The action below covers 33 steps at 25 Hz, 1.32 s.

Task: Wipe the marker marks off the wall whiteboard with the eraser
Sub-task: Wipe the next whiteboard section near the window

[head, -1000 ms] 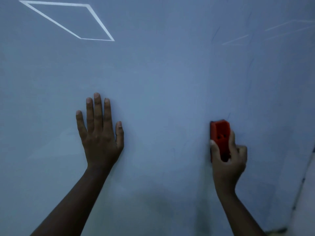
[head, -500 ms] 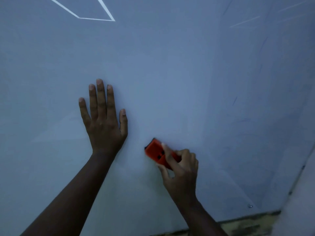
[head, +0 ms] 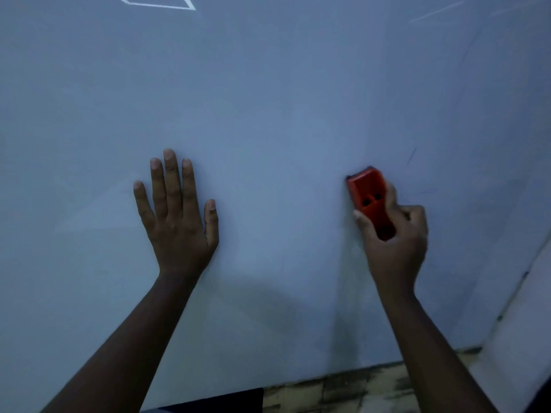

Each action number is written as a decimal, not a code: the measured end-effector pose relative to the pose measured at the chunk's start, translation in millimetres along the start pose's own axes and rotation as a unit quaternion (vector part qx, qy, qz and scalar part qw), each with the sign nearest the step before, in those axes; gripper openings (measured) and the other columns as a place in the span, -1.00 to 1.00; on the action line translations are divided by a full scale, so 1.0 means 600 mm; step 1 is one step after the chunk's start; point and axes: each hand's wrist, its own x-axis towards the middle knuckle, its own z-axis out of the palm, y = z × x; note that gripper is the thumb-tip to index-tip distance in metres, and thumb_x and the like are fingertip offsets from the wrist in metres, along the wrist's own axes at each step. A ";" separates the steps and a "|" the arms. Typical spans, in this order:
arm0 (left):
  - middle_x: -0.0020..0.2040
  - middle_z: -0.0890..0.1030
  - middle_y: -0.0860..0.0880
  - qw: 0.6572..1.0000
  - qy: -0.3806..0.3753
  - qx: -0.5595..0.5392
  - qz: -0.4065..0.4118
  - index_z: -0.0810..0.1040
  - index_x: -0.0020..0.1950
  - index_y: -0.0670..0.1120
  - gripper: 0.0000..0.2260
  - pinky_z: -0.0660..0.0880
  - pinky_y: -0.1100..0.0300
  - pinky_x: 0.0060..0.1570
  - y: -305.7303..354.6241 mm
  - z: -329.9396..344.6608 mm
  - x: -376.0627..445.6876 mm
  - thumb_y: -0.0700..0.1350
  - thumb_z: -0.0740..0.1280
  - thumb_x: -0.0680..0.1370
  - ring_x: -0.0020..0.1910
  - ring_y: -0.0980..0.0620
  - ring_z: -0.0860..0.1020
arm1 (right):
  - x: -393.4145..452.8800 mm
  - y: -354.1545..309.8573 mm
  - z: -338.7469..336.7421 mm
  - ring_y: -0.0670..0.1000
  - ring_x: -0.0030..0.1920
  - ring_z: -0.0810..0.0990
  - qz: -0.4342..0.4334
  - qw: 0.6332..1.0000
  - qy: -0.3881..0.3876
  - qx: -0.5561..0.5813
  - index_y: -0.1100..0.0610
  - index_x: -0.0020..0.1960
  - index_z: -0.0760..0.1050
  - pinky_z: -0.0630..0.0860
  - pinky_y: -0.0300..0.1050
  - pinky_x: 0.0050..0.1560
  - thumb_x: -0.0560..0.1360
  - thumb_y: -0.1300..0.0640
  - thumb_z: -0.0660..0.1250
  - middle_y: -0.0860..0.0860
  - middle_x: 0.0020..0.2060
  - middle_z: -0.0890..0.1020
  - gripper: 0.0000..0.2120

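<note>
The wall whiteboard point(head: 283, 114) fills almost the whole view, pale blue-grey in dim light. My right hand point(head: 396, 245) grips a red eraser point(head: 368, 195) and holds it against the board at the right of centre, its top end tilted up and left. A short dark marker stroke point(head: 411, 156) lies just up and right of the eraser, with fainter smudges point(head: 428, 191) beside it. My left hand point(head: 179, 216) lies flat on the board left of centre, fingers straight and pointing up.
A white line reflection point(head: 158, 5) shows at the top edge. The board's right edge point(head: 518, 281) meets a lighter wall. Below the board runs a stained floor strip point(head: 357, 386), with a dark object point(head: 214, 400) at the bottom.
My right hand swept the eraser left and down toward the left hand, then back right and up. The view tilted down, showing more floor. My left hand stayed flat on the board.
</note>
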 end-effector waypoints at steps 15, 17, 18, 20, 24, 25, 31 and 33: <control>0.73 -0.03 -0.11 1.000 -0.012 -0.011 -0.017 0.02 0.74 -0.17 -0.41 -0.12 -0.21 0.67 0.017 0.006 -0.074 0.01 0.10 0.76 0.74 -0.11 -0.07 | -0.275 -0.055 0.075 0.14 -0.04 0.48 -0.124 0.974 -0.184 -0.054 -0.17 0.49 0.41 0.44 0.07 -0.08 0.35 -0.05 0.60 0.05 0.00 0.48 -0.25; 0.73 -0.01 -0.12 1.000 -0.017 -0.011 -0.022 0.02 0.74 -0.17 -0.41 -0.12 -0.21 0.67 0.020 0.005 -0.089 0.01 0.10 0.76 0.74 -0.11 -0.07 | -0.306 -0.047 0.072 0.14 -0.04 0.51 -0.162 0.963 -0.200 -0.077 -0.17 0.49 0.43 0.45 0.08 -0.08 0.38 -0.04 0.61 0.07 0.01 0.52 -0.27; 0.73 0.00 -0.12 0.999 -0.020 -0.013 -0.023 0.02 0.74 -0.17 -0.41 -0.12 -0.21 0.67 0.021 0.005 -0.097 0.01 0.09 0.76 0.74 -0.10 -0.07 | -0.311 -0.041 0.069 0.13 -0.04 0.51 -0.178 0.959 -0.203 -0.086 -0.17 0.49 0.44 0.46 0.08 -0.08 0.38 -0.04 0.61 0.08 0.00 0.54 -0.28; 0.73 -0.01 -0.12 0.999 -0.028 -0.018 -0.021 0.01 0.74 -0.16 -0.41 -0.12 -0.21 0.67 0.022 0.004 -0.117 0.02 0.08 0.76 0.74 -0.11 -0.07 | -0.303 -0.025 0.063 0.13 -0.05 0.51 -0.182 0.959 -0.195 -0.095 -0.18 0.49 0.43 0.48 0.06 -0.10 0.37 -0.04 0.62 0.06 0.00 0.54 -0.26; 0.75 -0.10 -0.09 0.999 -0.044 -0.021 -0.018 0.00 0.74 -0.14 -0.40 -0.14 -0.21 0.67 0.021 0.008 -0.155 0.03 0.08 0.76 0.74 -0.12 -0.07 | -0.257 0.038 0.036 0.06 -0.02 0.52 -0.002 0.993 -0.096 -0.069 -0.11 0.48 0.48 0.50 -0.09 -0.14 0.39 -0.07 0.59 -0.01 0.00 0.51 -0.32; 0.76 -0.10 -0.08 0.999 -0.046 -0.023 -0.017 -0.01 0.74 -0.13 -0.40 -0.14 -0.21 0.67 0.021 0.009 -0.163 0.04 0.07 0.76 0.74 -0.12 -0.07 | -0.252 0.058 0.028 0.04 -0.02 0.54 0.047 0.995 -0.069 -0.055 -0.05 0.48 0.50 0.50 -0.11 -0.13 0.41 -0.09 0.57 -0.01 -0.01 0.52 -0.34; 0.76 -0.16 -0.07 0.996 -0.077 -0.034 -0.022 -0.06 0.75 -0.12 -0.38 -0.19 -0.21 0.67 0.028 0.004 -0.215 0.05 0.09 0.75 0.74 -0.12 -0.13 | -0.321 0.126 0.012 0.15 0.07 0.68 0.384 0.915 -0.012 0.124 0.10 0.51 0.43 0.64 0.14 0.13 0.45 -0.05 0.56 0.07 0.03 0.68 -0.30; 0.75 -0.18 -0.08 0.995 -0.092 -0.037 -0.020 -0.08 0.75 -0.12 -0.37 -0.21 -0.22 0.67 0.028 0.002 -0.227 0.06 0.09 0.75 0.74 -0.12 -0.15 | -0.351 0.125 0.021 0.19 -0.01 0.69 0.468 0.874 -0.015 0.129 0.13 0.41 0.54 0.64 0.29 0.09 0.46 -0.05 0.57 0.09 -0.11 0.69 -0.41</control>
